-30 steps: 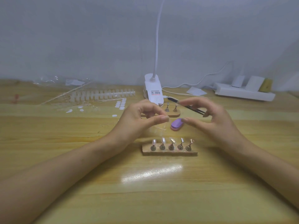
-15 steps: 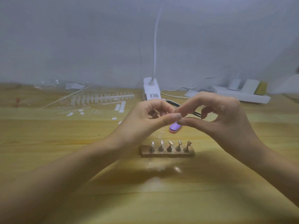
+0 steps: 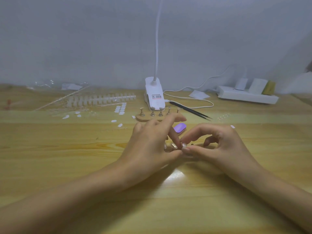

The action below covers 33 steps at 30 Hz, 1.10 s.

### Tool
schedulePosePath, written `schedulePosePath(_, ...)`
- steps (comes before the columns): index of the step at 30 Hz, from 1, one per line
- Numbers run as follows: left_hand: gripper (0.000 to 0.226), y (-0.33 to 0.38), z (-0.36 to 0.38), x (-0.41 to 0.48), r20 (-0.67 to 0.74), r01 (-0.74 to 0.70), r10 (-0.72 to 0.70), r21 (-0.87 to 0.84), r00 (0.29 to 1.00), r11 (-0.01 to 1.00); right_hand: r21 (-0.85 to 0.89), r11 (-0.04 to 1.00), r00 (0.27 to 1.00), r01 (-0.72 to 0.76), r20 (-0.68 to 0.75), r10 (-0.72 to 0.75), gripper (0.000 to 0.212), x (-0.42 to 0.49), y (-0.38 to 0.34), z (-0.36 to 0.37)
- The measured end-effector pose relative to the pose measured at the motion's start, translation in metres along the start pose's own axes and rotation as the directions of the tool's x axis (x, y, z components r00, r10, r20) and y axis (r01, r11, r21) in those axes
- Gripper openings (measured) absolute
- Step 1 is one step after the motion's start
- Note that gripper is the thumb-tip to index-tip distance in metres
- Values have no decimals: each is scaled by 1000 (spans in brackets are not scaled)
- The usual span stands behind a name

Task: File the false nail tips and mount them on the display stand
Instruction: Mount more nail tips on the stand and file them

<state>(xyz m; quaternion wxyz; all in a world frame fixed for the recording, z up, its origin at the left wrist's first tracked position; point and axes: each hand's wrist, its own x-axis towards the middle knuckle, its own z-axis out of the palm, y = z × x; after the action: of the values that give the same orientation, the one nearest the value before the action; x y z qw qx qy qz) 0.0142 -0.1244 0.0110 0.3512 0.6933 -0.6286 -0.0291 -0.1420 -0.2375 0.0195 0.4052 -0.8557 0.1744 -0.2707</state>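
Risk imo: left hand (image 3: 150, 147) and right hand (image 3: 221, 146), each grip pinched on one nail tip (image 3: 184, 145), could bump neighbouring tips (image 3: 173, 146) loose.

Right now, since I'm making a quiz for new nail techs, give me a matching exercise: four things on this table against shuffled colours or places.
Things: 1 nail file block; 2 tweezers; 3 power strip; 4 nail-tip strip.
Descriptions: A white, back right; B purple; C clear, back left; D black.
Pairs: 1-B; 2-D; 3-A; 4-C.
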Motion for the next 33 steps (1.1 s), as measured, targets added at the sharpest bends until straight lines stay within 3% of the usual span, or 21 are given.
schedulePosePath(16, 53, -4, 3, 3, 2, 45, -45, -7, 999, 999, 112, 994, 1000, 7, 10, -8, 16, 0, -1, 5)
schedulePosePath(21, 52, -4, 3, 3, 14, 36, -36, -28, 999, 999, 68, 998, 1000, -2, 11, 2, 15, -2, 2, 7)
schedulePosePath(24, 51, -4, 4, 4, 11, 22, -22, -15, 1000, 1000, 195, 979, 997, -66, 43, 59, 13, 0, 2, 7)
schedulePosePath(33, 59, -9, 4, 6, 38, -16, 16, -3, 999, 1000, 226, 935, 956, -274, 169, 240, 14, 11, -2, 5)
